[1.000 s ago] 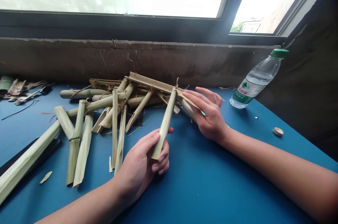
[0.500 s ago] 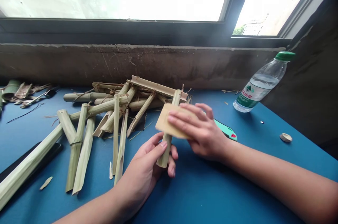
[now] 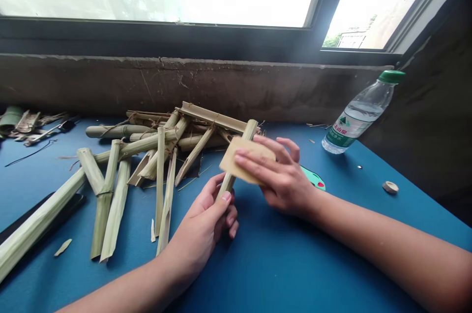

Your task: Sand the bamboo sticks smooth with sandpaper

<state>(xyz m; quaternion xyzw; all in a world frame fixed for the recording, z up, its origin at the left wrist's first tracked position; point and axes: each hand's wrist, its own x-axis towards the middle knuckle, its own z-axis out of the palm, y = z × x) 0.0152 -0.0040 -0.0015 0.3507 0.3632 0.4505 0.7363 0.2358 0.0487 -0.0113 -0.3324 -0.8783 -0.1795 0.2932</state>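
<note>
My left hand (image 3: 210, 214) is wrapped round the lower end of a pale green bamboo stick (image 3: 250, 129), which slants up and away from me. Over the stick's middle, my right hand (image 3: 280, 175) presses a tan sheet of sandpaper (image 3: 233, 158), its fingers flat on top and the thumb side hidden. The sheet covers part of the stick. Just beyond the right hand lies a mint-green object with a red spot (image 3: 313, 178), mostly hidden by that hand.
Left of my hands lies a pile of cut bamboo pieces (image 3: 147, 148), some tied with cord. A water bottle (image 3: 356, 116) leans at the back right, near a small round bamboo slice (image 3: 390, 187). Bamboo scraps (image 3: 27, 123) lie far left on the blue table (image 3: 295, 264).
The left hand has closed further round the stick, whose lower end is now hidden in it. The sandpaper has shifted slightly along the stick. The whole view has moved a little.
</note>
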